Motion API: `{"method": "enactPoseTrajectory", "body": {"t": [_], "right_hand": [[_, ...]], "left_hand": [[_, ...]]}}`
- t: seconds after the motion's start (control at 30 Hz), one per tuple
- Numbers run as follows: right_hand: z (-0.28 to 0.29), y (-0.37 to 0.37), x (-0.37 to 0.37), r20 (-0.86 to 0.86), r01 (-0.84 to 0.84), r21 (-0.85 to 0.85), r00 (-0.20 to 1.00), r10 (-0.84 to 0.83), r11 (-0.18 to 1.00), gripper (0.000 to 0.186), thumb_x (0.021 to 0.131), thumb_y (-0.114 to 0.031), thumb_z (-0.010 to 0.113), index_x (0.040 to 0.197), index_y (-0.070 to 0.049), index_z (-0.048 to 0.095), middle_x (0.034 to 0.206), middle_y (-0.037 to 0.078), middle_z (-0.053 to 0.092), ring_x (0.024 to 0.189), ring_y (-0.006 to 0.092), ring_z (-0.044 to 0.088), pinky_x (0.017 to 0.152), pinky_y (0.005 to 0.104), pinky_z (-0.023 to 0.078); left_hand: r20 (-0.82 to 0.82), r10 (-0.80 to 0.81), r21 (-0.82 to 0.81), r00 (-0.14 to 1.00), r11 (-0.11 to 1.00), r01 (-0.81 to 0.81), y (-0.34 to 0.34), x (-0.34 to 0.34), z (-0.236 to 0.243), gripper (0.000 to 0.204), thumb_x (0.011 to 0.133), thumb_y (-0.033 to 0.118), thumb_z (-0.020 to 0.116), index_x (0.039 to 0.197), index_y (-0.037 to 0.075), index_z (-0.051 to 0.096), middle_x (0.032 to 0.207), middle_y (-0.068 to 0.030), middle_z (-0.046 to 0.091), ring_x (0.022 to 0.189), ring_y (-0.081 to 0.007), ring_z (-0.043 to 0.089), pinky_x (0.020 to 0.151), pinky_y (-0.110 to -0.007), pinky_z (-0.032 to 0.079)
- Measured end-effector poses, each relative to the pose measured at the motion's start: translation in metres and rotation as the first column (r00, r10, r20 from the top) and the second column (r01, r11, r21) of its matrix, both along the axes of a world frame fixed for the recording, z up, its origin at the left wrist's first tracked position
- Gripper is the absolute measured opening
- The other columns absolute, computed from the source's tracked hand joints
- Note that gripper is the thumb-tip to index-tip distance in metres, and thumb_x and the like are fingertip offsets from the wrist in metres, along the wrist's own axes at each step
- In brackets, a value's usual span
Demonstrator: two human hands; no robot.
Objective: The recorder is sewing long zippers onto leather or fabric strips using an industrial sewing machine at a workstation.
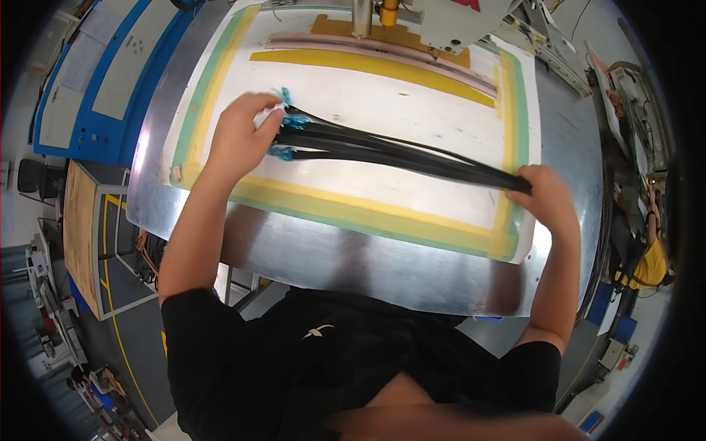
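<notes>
A bundle of long, thin black strips (397, 152) stretches left to right above a white sheet. The strips fan apart at the left, where their ends carry frayed blue material (296, 121). My left hand (246, 136) is curled at these blue ends, thumb and fingers bent around the strips; some of its fingertips are hidden. Gathered tightly at the other side, the strips end in my right hand (546, 195), whose fingers are closed around them.
The white sheet (353, 187), edged with yellow and green tape, covers a metal table (323, 257). A yellow strip (375, 70) and a pink bar lie toward the back, under machine parts (456, 29). A blue cabinet (95, 81) stands left; a person in yellow (651, 264) is far right.
</notes>
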State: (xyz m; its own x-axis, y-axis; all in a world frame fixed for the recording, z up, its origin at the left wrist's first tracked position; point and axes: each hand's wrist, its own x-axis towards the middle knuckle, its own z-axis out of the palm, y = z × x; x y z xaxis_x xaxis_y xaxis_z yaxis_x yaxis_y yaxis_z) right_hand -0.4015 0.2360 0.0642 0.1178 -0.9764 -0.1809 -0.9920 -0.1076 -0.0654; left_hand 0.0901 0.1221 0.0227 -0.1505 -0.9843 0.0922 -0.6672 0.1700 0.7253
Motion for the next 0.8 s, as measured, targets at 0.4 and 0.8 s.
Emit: {"method": "enactPoseTrajectory", "body": {"t": [0.4,0.8], "right_hand": [[0.000,-0.020,0.088,0.228,-0.060,-0.134,0.970,0.090,0.989,0.026,0.085,-0.023,0.080,0.104,-0.006,0.072,0.101,0.011,0.069,0.095,0.0336,0.068,0.083,0.0428,0.054],[-0.030,-0.127,0.188,0.517,-0.006,-0.180,0.850,0.100,0.984,0.026,0.096,-0.025,0.071,0.115,-0.007,0.074,0.105,0.015,0.075,0.096,0.0367,0.070,0.084,0.0433,0.055]], "left_hand": [[0.472,-0.661,0.054,0.583,0.682,0.729,-0.071,-0.058,-0.002,0.021,0.091,0.016,0.074,0.108,0.005,0.072,0.115,-0.0138,0.070,0.109,-0.0359,0.064,0.092,-0.043,0.053],[0.328,-0.679,-0.702,0.657,0.290,0.651,-0.113,-0.063,-0.024,0.023,0.074,0.006,0.085,0.089,0.005,0.068,0.082,-0.0076,0.064,0.077,-0.0289,0.065,0.067,-0.039,0.053]]}}
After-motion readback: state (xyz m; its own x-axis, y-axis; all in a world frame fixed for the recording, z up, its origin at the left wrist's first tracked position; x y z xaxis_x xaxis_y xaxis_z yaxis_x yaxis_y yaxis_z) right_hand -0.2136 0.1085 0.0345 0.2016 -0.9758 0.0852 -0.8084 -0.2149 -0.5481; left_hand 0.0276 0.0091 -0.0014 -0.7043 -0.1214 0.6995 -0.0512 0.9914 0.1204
